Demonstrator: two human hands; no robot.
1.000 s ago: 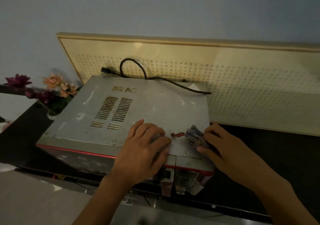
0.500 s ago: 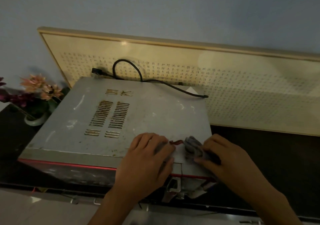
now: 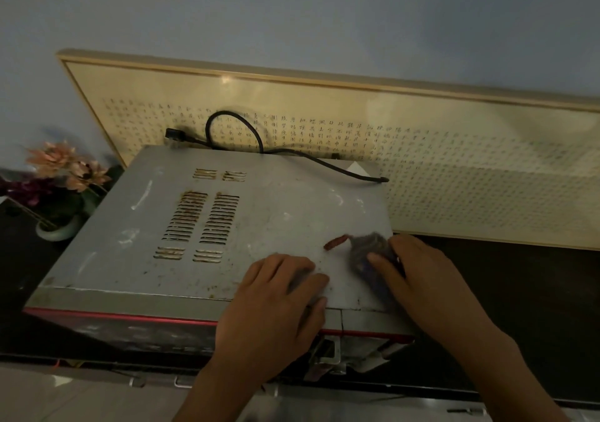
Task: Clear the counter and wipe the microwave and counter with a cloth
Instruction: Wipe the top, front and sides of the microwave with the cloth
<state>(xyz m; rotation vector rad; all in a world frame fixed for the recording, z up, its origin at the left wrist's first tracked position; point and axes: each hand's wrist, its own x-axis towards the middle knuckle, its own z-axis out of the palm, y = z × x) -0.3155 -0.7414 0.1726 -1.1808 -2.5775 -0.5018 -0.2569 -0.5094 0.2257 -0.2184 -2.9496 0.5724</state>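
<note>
A grey, scuffed microwave (image 3: 136,236) with vent slots and a red front trim stands on a dark counter (image 3: 519,308). My left hand (image 3: 276,304) lies flat on its top near the front edge, fingers together, holding nothing. My right hand (image 3: 425,285) presses a small crumpled grey cloth (image 3: 367,249) with a red tag onto the microwave's front right corner. Its fingers cover the cloth's right side.
A black power cord (image 3: 233,136) loops on the microwave's back edge. A large framed sheet of text (image 3: 454,168) leans on the wall behind. A vase of pink and purple flowers (image 3: 61,191) stands at the left. A light floor lies below.
The cloth under my right hand has slid slightly back and right along the microwave top. My left hand stays on the front edge. The view has shifted a little.
</note>
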